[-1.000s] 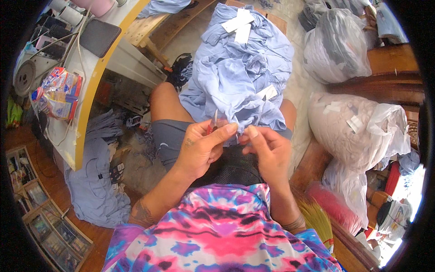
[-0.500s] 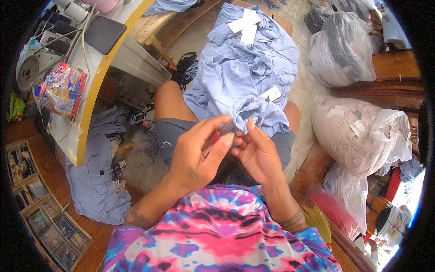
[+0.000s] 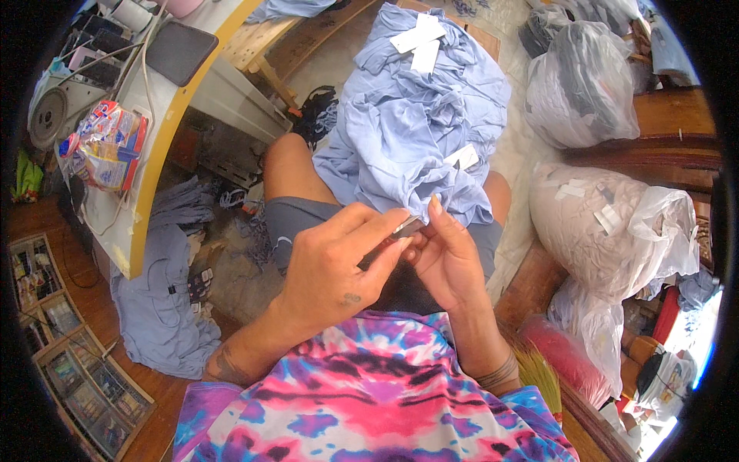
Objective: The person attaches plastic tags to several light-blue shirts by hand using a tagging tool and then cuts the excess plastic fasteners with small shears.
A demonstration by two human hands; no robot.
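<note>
Over my lap, my left hand (image 3: 339,258) pinches a small, flat, dark object with a shiny edge (image 3: 409,226) between thumb and fingers. Its exact kind is hard to make out. My right hand (image 3: 454,258) is close beside it, thumb raised and fingers curled in by the object's tip. Whatever those curled fingers hold, if anything, is hidden. Just beyond both hands, a heap of light blue cloth garments (image 3: 419,115) lies across my knees. White tags (image 3: 417,35) rest on its far end, and another white tag (image 3: 462,159) sits nearer, on its right side.
To the left stands a yellow-edged table (image 3: 165,115) with a plastic snack packet (image 3: 112,146) and cables. Blue garments (image 3: 158,300) lie on the floor below it. Stuffed plastic bags (image 3: 581,85) line the right, one holding beige cloth (image 3: 589,223). A divided tray (image 3: 85,362) is at lower left.
My left hand has turned and shifted slightly right, bringing the object's shiny edge closer to the right thumb. A red part seen earlier in the left hand is now hidden.
</note>
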